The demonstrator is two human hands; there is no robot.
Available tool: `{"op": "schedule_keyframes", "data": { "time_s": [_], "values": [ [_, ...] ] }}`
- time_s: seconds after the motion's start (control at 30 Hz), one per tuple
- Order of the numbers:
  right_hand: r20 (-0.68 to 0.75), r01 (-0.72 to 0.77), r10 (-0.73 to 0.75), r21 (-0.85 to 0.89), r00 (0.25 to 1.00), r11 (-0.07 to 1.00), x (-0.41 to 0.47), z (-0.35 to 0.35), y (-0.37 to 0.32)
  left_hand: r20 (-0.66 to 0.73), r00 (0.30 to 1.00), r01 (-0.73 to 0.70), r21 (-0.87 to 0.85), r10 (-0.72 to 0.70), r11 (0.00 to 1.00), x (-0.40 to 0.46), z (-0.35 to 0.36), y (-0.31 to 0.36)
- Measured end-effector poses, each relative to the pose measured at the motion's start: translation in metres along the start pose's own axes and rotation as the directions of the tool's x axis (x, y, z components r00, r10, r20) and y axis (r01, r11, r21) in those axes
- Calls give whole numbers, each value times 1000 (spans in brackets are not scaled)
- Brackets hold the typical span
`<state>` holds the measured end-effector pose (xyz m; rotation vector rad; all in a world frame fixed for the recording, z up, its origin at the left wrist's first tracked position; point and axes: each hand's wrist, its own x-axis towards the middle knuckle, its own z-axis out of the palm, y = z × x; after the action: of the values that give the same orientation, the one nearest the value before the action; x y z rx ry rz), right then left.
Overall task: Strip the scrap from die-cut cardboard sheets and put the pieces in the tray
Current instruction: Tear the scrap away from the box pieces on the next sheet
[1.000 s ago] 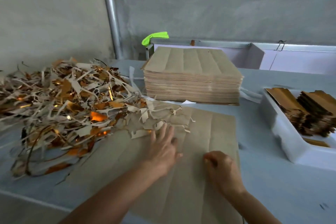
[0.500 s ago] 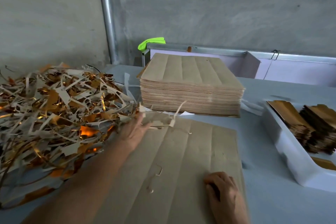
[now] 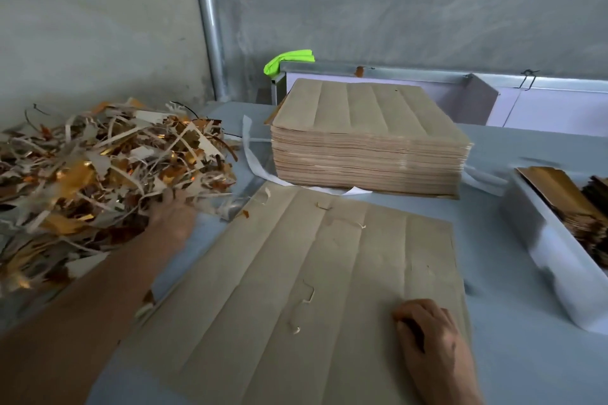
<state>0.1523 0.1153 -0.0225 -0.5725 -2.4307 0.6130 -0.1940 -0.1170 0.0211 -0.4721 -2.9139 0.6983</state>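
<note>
Left hand (image 3: 171,214): moved off sheet (image 3: 316,273) into scrap pile (image 3: 98,168) at table's left edge, grip unclear. Right hand (image 3: 427,329): curled, pinning sheet's near-right corner. Scrap shed; pieces next.

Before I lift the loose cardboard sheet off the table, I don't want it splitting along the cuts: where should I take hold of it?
Judging from its pose, pinch the right long edge of the loose sheet, coming from the tray side. That edge lies bare on the table, and the right hand already rests by it. The left hand is at the scrap pile. The cut lines run lengthwise, so support a whole strip.
</note>
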Motion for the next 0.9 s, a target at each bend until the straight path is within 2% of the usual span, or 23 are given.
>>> {"op": "schedule_keyframes", "data": {
  "time_s": [0.07, 0.1, 0.27, 0.3, 0.37, 0.43, 0.5, 0.57, 0.63, 0.7, 0.8, 0.9],
  "values": [
    [11, -21, 20, 5, 1000, 1000, 0, -1, 1, -21, 999, -45, 0, 45, 999, -7, -13, 11],
    [24, -26, 25, 7, 999, 1000, 0, 0, 2, -74, 994, -76, -16, 75, 997, -10, -20, 16],
    [35, -30, 29, 16, 999, 999, -2, -2, -3, -176, 962, -183, 144, 207, 972, -36, -60, 58],
    [30, -29, 29, 12, 999, 999, -2, -2, -3, -238, 931, -248, 137, 275, 959, -42, -68, 71],
    [27, -26, 25, 3, 999, 1000, -2, -2, -4, -358, 826, -476, -28, 436, 879, -52, -79, 102],
    [28, -22, 22, -3, 999, 1000, -2, -2, -4, -410, 705, -691, -214, 578, 691, -66, -86, 138],
    [30, -8, 8, -12, 1000, 1000, -2, -3, -3, -386, 624, -780, -252, 680, 573, -76, -87, 176],
    [28, 14, -14, -15, 1000, 1000, -1, -4, -3, -335, 601, -800, -248, 726, 547, -76, -88, 206],
    [27, 19, -19, -15, 999, 1000, -1, -4, -2, -305, 648, -762, -267, 698, 590, -67, -87, 220],
    [20, 25, -25, -9, 999, 1000, 0, -4, 0, -261, 757, -654, -283, 599, 702, -52, -84, 214],
    [12, 28, -28, 7, 1000, 1000, -2, -4, 0, -112, 907, -419, -303, 405, 856, -30, -72, 179],
    [32, -9, 9, -16, 999, 1000, -1, -6, 1, 27, 965, -240, -308, 260, 921, -24, -55, 135]
  ]
}}
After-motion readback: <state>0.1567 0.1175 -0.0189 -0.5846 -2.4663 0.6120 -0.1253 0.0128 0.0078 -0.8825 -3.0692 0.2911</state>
